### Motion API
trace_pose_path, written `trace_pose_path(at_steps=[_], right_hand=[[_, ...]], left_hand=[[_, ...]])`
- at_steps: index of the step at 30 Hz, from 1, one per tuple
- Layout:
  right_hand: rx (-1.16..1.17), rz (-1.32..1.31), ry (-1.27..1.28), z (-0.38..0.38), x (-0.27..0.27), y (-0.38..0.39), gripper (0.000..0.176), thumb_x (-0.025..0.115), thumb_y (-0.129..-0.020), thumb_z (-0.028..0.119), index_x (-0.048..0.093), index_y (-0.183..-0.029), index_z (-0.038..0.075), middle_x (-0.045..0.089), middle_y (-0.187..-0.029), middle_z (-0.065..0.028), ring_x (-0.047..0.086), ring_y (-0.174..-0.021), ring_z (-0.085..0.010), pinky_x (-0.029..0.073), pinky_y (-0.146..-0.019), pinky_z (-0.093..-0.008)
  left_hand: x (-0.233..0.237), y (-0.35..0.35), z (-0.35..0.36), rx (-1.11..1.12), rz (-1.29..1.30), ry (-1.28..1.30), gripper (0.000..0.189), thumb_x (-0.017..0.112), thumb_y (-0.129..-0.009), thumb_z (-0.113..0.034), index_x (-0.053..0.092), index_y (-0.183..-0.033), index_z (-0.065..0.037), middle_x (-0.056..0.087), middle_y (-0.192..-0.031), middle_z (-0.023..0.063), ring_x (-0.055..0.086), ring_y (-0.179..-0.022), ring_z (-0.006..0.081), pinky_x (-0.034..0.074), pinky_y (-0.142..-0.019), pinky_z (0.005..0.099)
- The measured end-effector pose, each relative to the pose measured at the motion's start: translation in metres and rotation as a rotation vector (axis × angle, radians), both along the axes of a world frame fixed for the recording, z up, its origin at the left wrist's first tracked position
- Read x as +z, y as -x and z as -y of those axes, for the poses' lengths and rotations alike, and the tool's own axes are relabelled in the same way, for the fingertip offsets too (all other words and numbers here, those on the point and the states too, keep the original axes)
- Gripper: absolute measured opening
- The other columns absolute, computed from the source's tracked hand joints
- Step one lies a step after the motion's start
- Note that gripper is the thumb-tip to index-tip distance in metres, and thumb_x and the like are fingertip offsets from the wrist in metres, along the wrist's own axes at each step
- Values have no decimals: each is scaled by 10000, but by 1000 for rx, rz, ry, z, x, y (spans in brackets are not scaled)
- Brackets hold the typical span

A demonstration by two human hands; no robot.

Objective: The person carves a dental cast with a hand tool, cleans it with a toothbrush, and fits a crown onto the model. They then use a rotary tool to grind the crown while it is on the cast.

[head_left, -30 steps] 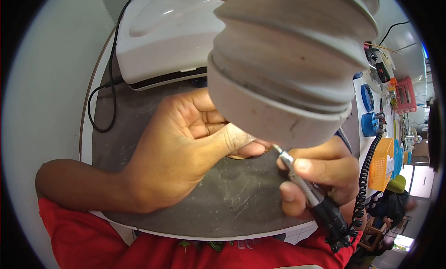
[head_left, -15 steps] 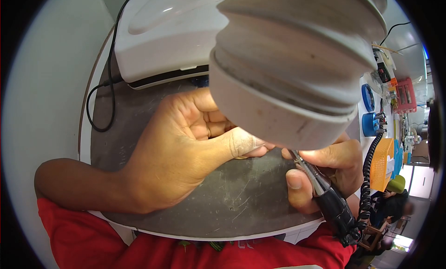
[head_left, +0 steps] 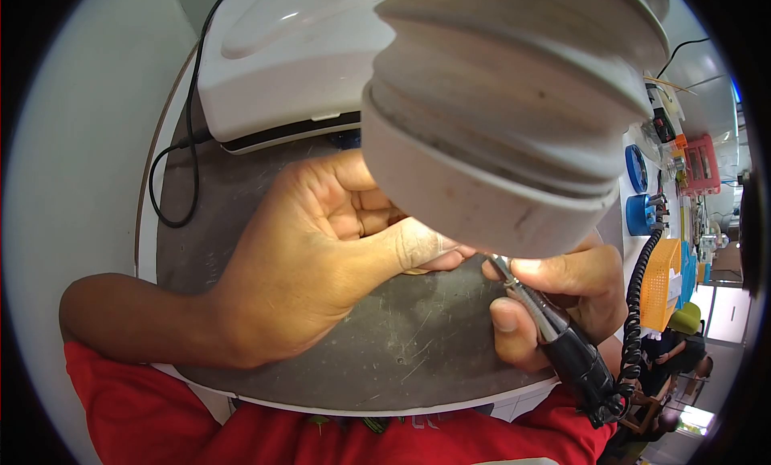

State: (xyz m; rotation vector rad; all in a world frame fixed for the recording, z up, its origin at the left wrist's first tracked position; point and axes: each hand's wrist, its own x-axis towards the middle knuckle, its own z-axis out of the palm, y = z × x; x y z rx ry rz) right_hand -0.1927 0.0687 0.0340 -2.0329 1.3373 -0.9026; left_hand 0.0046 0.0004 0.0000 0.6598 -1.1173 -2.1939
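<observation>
My left hand (head_left: 329,256) is closed over the dark worktop (head_left: 401,336), thumb pressed towards the fingers; whatever it pinches is hidden behind the thumb and a ribbed grey-white nozzle (head_left: 498,144). My right hand (head_left: 562,296) grips a handpiece (head_left: 540,308) with a metal front and a black, taped-looking rear, from which a coiled black cable (head_left: 634,304) runs. The handpiece's tip points up and left, close to my left fingertips, just under the nozzle's rim. Whether the tip touches anything cannot be made out.
A white machine (head_left: 297,71) stands at the back left, beside a black cable (head_left: 193,168). To the right are blue round holders (head_left: 640,214), an orange basket (head_left: 660,284) and a pink rack (head_left: 703,164). People sit far off at the lower right.
My right hand and the handpiece have shifted slightly left and up, towards my left fingertips. My left hand looks almost still. A person in the background has moved.
</observation>
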Motion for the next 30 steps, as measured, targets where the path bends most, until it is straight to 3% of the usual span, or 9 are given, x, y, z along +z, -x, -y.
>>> trace_pose_path(at_steps=[10,13,16,30], right_hand=[[30,3,64,0,-2,2,246,662,-777,43,548,-967,-62,617,-974,-131,575,-946,-96,423,-833,-184],[-10,-1,-104,-2,-2,3,266,663,-776,45,551,-991,-65,616,-961,-128,574,-936,-101,429,-835,-191],[57,46,115,-1,-11,6,259,628,-788,16,555,-1027,-53,605,-989,-102,558,-928,-83,418,-826,-171],[-33,47,-50,-3,-5,4,272,629,-766,5,554,-1024,-34,597,-988,-67,551,-923,-76,395,-825,-162]], left_hand=[[2,-1,1,-14,27,28,276,574,-881,-21,546,-1151,26,608,-1058,97,581,-971,146,474,-848,260],[2,-1,0,-9,14,14,277,575,-880,-22,547,-1151,26,608,-1055,97,580,-973,146,472,-848,258],[1,-1,0,-9,7,11,271,575,-880,-22,551,-1145,30,610,-1051,100,584,-966,148,475,-839,256],[4,1,0,20,-22,-43,267,569,-876,-12,546,-1132,60,617,-1047,157,625,-938,190,517,-845,269]])
